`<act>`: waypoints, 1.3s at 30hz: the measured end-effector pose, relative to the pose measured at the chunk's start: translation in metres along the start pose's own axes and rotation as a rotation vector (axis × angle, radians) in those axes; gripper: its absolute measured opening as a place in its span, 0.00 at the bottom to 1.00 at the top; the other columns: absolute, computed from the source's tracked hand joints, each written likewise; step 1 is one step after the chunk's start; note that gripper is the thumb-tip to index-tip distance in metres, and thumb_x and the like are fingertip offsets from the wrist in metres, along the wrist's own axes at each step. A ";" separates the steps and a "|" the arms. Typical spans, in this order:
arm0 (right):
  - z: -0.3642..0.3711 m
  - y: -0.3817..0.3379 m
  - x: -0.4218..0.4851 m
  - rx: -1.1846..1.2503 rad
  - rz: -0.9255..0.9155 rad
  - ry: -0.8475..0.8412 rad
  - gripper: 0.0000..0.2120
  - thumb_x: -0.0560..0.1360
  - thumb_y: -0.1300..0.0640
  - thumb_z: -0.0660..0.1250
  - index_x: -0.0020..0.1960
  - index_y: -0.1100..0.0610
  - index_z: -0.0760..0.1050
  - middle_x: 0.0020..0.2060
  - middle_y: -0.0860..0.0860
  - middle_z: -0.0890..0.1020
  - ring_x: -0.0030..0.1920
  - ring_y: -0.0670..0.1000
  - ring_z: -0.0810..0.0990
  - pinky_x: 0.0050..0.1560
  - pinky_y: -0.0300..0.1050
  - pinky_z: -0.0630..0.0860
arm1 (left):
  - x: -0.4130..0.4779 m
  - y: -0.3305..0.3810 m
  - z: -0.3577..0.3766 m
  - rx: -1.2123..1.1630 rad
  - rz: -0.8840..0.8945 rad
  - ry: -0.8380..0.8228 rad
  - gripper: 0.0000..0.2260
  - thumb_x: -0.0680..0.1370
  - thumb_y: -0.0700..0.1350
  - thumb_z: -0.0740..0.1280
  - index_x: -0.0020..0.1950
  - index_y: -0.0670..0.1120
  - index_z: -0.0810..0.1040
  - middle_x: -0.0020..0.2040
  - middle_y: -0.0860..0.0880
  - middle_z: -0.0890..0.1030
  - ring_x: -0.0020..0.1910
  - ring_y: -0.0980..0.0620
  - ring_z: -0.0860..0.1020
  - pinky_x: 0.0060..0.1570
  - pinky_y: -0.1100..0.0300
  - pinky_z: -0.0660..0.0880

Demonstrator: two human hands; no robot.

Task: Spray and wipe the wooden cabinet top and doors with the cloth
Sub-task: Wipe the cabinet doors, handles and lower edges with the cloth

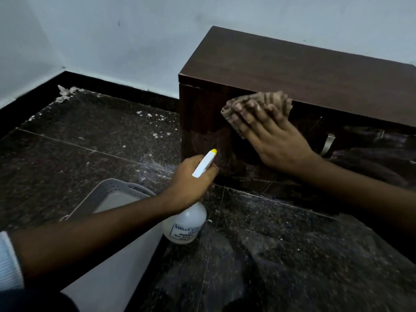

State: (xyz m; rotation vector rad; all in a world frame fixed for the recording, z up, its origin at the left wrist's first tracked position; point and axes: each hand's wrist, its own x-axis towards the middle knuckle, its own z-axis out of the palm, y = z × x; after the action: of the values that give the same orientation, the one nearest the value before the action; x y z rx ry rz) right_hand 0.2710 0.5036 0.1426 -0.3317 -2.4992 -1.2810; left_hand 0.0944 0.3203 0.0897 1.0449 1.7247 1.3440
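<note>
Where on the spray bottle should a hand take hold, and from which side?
Grip the spray bottle at its narrow neck, under the white trigger head, coming from the rear, opposite the yellow nozzle. The body below widens and is round, so the neck suits curled fingers and keeps the trigger in reach. The left hand grips it there, nozzle toward the cabinet.

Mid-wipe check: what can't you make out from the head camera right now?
Head view only.
Right end of the cabinet: cut off by the frame edge.
Part of the door under the cloth and right hand: covered.
Label on the spray bottle: small print unreadable; trigger hidden by the left hand.
</note>
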 end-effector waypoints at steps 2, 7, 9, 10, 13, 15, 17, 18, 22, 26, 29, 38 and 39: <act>0.019 -0.020 -0.018 0.002 -0.146 -0.082 0.32 0.82 0.54 0.54 0.83 0.61 0.48 0.82 0.59 0.51 0.82 0.60 0.51 0.81 0.59 0.44 | -0.001 0.001 -0.003 0.006 -0.005 0.000 0.14 0.82 0.44 0.69 0.45 0.34 0.71 0.31 0.43 0.70 0.30 0.45 0.72 0.29 0.49 0.69; 0.034 -0.037 -0.032 0.024 -0.345 -0.234 0.34 0.82 0.52 0.54 0.83 0.59 0.47 0.82 0.57 0.48 0.82 0.55 0.46 0.81 0.55 0.37 | -0.003 0.002 -0.013 -0.007 0.000 0.027 0.15 0.80 0.47 0.69 0.47 0.34 0.74 0.32 0.44 0.71 0.32 0.45 0.72 0.32 0.48 0.68; 0.021 -0.028 -0.011 0.140 -0.177 -0.084 0.32 0.80 0.56 0.52 0.83 0.59 0.53 0.82 0.56 0.54 0.82 0.55 0.50 0.81 0.54 0.44 | -0.002 -0.001 -0.017 -0.006 0.000 0.027 0.15 0.82 0.46 0.69 0.47 0.34 0.72 0.32 0.44 0.70 0.31 0.45 0.71 0.32 0.49 0.68; 0.013 -0.022 0.001 0.152 -0.085 -0.032 0.31 0.80 0.57 0.51 0.83 0.58 0.52 0.82 0.56 0.54 0.82 0.55 0.49 0.80 0.54 0.44 | -0.002 -0.003 -0.018 0.000 0.003 0.030 0.15 0.82 0.46 0.69 0.46 0.34 0.72 0.32 0.44 0.70 0.31 0.45 0.71 0.31 0.49 0.69; 0.009 -0.017 0.018 0.070 0.046 0.081 0.30 0.81 0.60 0.47 0.83 0.59 0.50 0.82 0.56 0.52 0.82 0.57 0.45 0.80 0.55 0.42 | -0.001 -0.007 -0.022 0.033 0.001 0.037 0.15 0.81 0.46 0.68 0.45 0.35 0.72 0.32 0.44 0.71 0.30 0.46 0.72 0.31 0.48 0.70; 0.020 -0.028 0.012 0.075 -0.051 0.075 0.31 0.81 0.59 0.50 0.83 0.61 0.48 0.82 0.58 0.50 0.82 0.57 0.47 0.81 0.54 0.40 | 0.000 -0.009 -0.024 0.029 -0.020 0.040 0.14 0.82 0.44 0.68 0.46 0.33 0.72 0.32 0.43 0.71 0.30 0.46 0.71 0.30 0.48 0.70; 0.031 -0.040 0.004 0.094 -0.196 0.013 0.33 0.81 0.58 0.51 0.83 0.62 0.46 0.82 0.58 0.47 0.82 0.56 0.48 0.81 0.53 0.36 | 0.000 -0.012 -0.027 0.017 -0.046 0.053 0.14 0.83 0.42 0.68 0.47 0.32 0.72 0.32 0.42 0.71 0.31 0.46 0.72 0.31 0.48 0.69; 0.031 -0.042 0.005 0.105 -0.220 -0.012 0.33 0.80 0.58 0.51 0.83 0.62 0.46 0.82 0.58 0.46 0.82 0.56 0.48 0.80 0.53 0.35 | 0.000 -0.014 -0.029 0.012 -0.057 0.060 0.14 0.83 0.42 0.68 0.46 0.33 0.72 0.32 0.42 0.71 0.31 0.45 0.72 0.31 0.49 0.70; 0.005 -0.024 0.039 0.147 -0.021 0.108 0.29 0.82 0.61 0.47 0.83 0.60 0.49 0.82 0.57 0.52 0.82 0.58 0.49 0.80 0.54 0.40 | -0.001 -0.024 -0.032 -0.007 -0.101 0.102 0.15 0.83 0.42 0.69 0.44 0.34 0.70 0.31 0.45 0.70 0.31 0.45 0.72 0.29 0.51 0.69; 0.009 -0.029 0.044 0.070 0.029 0.151 0.29 0.82 0.60 0.50 0.83 0.61 0.52 0.82 0.58 0.55 0.82 0.59 0.51 0.79 0.56 0.41 | 0.001 -0.029 -0.035 0.015 -0.115 0.102 0.14 0.83 0.43 0.69 0.42 0.37 0.71 0.30 0.45 0.71 0.29 0.46 0.73 0.29 0.50 0.70; 0.032 -0.056 0.018 0.037 -0.256 -0.088 0.33 0.82 0.55 0.56 0.83 0.63 0.49 0.82 0.59 0.52 0.82 0.59 0.51 0.81 0.56 0.41 | 0.000 -0.028 -0.038 0.010 -0.131 0.113 0.14 0.83 0.44 0.69 0.41 0.40 0.71 0.29 0.47 0.71 0.29 0.45 0.72 0.29 0.50 0.70; -0.003 -0.034 0.062 0.126 -0.011 0.100 0.28 0.85 0.60 0.45 0.83 0.60 0.45 0.83 0.57 0.52 0.82 0.59 0.49 0.81 0.57 0.51 | -0.004 -0.026 -0.044 -0.013 -0.142 0.137 0.16 0.83 0.44 0.70 0.48 0.31 0.72 0.36 0.35 0.74 0.30 0.46 0.71 0.29 0.51 0.69; -0.002 -0.037 0.062 0.121 -0.007 0.095 0.28 0.84 0.60 0.46 0.83 0.60 0.44 0.83 0.57 0.52 0.82 0.59 0.50 0.81 0.57 0.50 | -0.004 -0.026 -0.045 -0.012 -0.138 0.136 0.17 0.83 0.44 0.70 0.48 0.31 0.72 0.35 0.37 0.73 0.30 0.46 0.71 0.28 0.52 0.69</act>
State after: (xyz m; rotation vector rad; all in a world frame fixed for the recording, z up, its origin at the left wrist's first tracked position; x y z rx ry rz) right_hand 0.2016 0.4850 0.1393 -0.2288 -2.4857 -1.1142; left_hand 0.0517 0.2948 0.0739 0.8275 1.8500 1.3619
